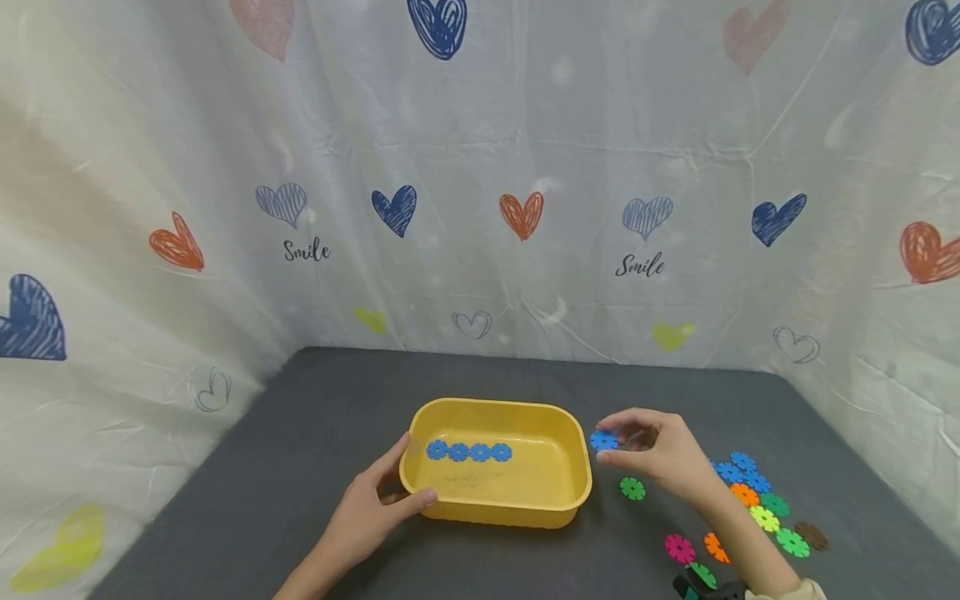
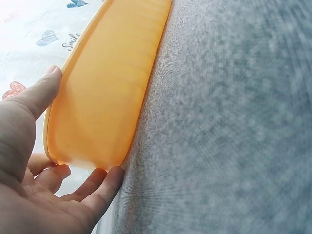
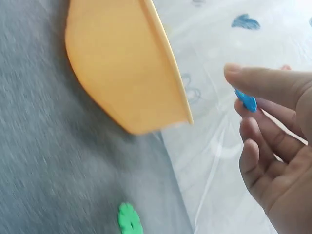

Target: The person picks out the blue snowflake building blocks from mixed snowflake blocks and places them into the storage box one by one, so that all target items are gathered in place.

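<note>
A yellow plastic bin (image 1: 517, 504) stands on the dark table, with several blue notched discs (image 1: 480, 452) in a row on its floor toward the left. My left hand (image 1: 371, 504) holds the bin's left end, thumb at the near rim and fingers round the end wall, as the left wrist view also shows. Just off the bin's right rim, my right hand (image 1: 660, 454) pinches another blue notched disc (image 1: 603, 440) between thumb and fingers. In the right wrist view that disc (image 3: 247, 101) appears edge-on, partly covered by the thumb.
A green disc (image 1: 632, 488) lies alone right of the bin. Farther right, a loose group of discs includes blue ones (image 1: 742, 461), a brown one (image 1: 812, 536) and a pink one (image 1: 679, 548); the right forearm passes over part of it. A heart-printed curtain (image 1: 465, 275) hangs behind the table.
</note>
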Tool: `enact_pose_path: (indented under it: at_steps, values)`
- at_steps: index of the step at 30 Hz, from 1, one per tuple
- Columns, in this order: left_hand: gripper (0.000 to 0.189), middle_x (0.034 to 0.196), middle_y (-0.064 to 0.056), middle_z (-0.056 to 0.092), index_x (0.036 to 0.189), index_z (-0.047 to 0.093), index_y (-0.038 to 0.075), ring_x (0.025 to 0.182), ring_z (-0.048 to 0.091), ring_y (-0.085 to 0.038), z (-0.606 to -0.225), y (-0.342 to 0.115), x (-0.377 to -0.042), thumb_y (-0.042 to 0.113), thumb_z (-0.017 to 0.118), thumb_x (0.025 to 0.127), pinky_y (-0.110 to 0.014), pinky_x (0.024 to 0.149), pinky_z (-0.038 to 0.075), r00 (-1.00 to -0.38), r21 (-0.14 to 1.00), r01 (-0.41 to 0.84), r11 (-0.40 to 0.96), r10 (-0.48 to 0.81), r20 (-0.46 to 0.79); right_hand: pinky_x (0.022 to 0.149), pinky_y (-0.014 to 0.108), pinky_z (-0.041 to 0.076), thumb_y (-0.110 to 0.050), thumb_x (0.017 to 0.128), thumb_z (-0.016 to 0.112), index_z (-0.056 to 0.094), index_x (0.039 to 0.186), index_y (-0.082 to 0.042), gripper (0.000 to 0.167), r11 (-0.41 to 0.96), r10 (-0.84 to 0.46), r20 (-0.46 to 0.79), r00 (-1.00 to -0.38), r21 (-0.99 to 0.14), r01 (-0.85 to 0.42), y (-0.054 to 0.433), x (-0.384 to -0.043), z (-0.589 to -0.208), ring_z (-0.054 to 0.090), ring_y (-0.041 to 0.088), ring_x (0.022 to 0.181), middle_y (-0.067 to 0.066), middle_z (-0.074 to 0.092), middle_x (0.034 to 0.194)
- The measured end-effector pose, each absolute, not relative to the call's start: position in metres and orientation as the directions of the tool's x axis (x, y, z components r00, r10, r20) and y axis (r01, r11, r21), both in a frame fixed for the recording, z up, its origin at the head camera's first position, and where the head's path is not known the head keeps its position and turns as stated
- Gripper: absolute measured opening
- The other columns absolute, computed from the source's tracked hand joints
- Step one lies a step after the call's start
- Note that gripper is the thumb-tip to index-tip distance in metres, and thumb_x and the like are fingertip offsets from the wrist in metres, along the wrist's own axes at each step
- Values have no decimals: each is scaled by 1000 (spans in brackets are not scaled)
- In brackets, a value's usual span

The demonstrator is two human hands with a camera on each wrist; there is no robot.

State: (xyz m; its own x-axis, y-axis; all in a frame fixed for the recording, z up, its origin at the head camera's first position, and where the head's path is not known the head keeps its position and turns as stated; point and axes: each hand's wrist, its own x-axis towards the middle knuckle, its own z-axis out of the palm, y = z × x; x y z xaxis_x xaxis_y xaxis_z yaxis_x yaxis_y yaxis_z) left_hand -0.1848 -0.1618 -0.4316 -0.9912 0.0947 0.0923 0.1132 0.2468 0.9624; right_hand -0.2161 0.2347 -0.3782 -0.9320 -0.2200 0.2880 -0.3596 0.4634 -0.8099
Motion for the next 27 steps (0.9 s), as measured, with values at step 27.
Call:
enact_pose_path:
  at_steps: [27]
  values:
    - [90,146,-5,46,154,35,23,120,55,-22,-433,-163,-188,31,85,79,-32,87,55,-993,946,110,306,77,91,71,31,56,-13,76,87,76,99,-13,25,467,-406,277,-871,-756,-458,159,-226,-377,60,26,89,-4,68,94]
